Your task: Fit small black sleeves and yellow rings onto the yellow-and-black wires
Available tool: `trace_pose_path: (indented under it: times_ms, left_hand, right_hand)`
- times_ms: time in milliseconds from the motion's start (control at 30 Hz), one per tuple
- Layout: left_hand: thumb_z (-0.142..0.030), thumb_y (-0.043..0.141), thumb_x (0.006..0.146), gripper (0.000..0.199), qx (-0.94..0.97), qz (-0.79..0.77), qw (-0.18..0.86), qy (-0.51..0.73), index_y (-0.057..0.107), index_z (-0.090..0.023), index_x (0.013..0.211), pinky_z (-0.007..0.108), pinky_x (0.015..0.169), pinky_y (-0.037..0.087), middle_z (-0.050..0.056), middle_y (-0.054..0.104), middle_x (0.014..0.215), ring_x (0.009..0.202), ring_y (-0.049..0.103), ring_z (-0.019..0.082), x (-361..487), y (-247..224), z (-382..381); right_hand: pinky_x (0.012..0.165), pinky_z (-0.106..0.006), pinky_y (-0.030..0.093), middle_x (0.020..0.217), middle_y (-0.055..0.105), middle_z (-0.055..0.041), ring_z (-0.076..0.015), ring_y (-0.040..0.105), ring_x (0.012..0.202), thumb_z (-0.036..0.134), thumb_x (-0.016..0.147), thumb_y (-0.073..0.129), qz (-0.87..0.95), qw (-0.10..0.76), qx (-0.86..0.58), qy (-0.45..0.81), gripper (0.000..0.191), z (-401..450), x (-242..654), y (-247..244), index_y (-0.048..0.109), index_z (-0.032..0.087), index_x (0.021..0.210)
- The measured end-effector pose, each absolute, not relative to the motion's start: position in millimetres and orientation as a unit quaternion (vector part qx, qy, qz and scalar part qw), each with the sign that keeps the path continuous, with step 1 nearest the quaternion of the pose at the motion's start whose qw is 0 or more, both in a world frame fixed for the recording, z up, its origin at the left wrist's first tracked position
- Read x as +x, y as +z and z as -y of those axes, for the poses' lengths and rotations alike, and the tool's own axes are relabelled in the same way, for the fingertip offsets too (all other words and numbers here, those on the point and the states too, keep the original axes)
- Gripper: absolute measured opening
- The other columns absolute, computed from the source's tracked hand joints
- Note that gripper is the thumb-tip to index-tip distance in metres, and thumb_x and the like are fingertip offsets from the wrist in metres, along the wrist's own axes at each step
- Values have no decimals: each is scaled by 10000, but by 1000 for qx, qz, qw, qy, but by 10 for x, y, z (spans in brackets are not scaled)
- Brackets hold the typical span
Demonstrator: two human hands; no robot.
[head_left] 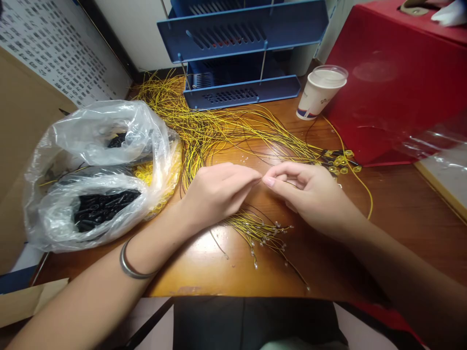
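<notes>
My left hand (222, 192) is closed in a pinch, its fingertips meeting those of my right hand above the table. My right hand (304, 189) also pinches with thumb and forefinger; whatever lies between the fingertips is too small to tell. Beneath and in front of my left hand, a bundle of yellow and black wires (251, 226) fans out with small clear tips. Behind both hands runs a larger spread of such wires (219, 121), some ending at the right in black and yellow fittings (341, 163).
At the left, plastic bags (160, 141) hold black parts (105, 209) and yellow rings (145, 172). A blue tray rack (241, 92) stands at the back. To its right are a paper cup (319, 95) and a red box (394, 87) on the wooden table (408, 218).
</notes>
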State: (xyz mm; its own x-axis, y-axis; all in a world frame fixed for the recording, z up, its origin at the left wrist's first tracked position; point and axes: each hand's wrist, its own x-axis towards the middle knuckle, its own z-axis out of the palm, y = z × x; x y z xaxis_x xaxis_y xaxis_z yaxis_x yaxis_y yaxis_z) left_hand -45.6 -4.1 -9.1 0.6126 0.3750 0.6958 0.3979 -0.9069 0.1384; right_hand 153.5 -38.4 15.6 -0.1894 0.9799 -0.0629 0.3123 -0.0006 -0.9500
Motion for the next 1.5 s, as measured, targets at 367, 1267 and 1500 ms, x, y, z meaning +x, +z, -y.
trace_pose_path:
  times_ms: [367, 1267, 1500]
  left_hand:
    - [-118, 566, 906, 111, -913, 216, -11, -346, 673, -119, 934, 229, 683, 537, 67, 750, 851, 732, 690, 141, -439, -60, 58]
    - [-258, 590, 917, 160, -790, 396, -350, -310, 671, -136, 851, 202, 616, 405, -10, 648, 723, 638, 536, 85, -340, -20, 128]
    - [-314, 576, 924, 198, -721, 414, -469, -298, 632, -143, 842, 197, 544, 388, -31, 581, 642, 561, 510, 74, -331, -6, 146]
  right_hand:
    - [412, -204, 376, 654, 600, 24, -67, 494, 424, 260, 910, 578, 573, 313, -498, 570, 96, 384, 1601, 82, 580, 164, 906]
    - [521, -249, 376, 697, 640, 12, -104, 519, 564, 277, 891, 590, 666, 329, -547, 387, 115, 415, 1558, 64, 661, 193, 857]
    - [476, -237, 285, 518, 421, 65, -72, 360, 471, 243, 867, 618, 695, 352, -542, 315, 98, 441, 1553, 69, 685, 190, 818]
